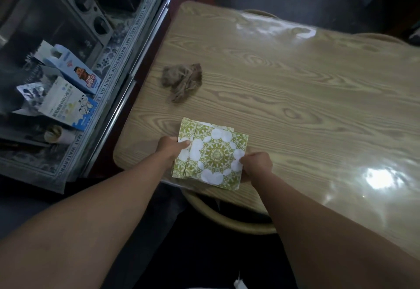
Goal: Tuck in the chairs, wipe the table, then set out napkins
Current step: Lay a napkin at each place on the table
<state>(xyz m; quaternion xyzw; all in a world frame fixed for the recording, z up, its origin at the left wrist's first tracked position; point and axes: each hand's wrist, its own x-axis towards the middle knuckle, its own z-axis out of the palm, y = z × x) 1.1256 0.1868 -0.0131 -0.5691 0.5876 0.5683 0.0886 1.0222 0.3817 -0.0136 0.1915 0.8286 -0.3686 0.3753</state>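
Observation:
A stack of green-and-white patterned napkins point(211, 152) is held over the near left corner of the wood-grain table point(295, 98). My left hand point(169, 149) grips the stack's left edge, thumb on top. My right hand point(258, 163) pinches the right edge of the top napkin. A crumpled brown cloth point(181, 81) lies on the table beyond the napkins. The curved back of a chair point(227, 218) is tucked under the table's near edge, below my arms.
A counter with a patterned mat point(100, 98) runs along the left, holding a toaster oven point(52, 23) and several small cartons point(68, 107). Two more chair backs point(375, 36) show at the table's far side. Glare lies on the table's right part.

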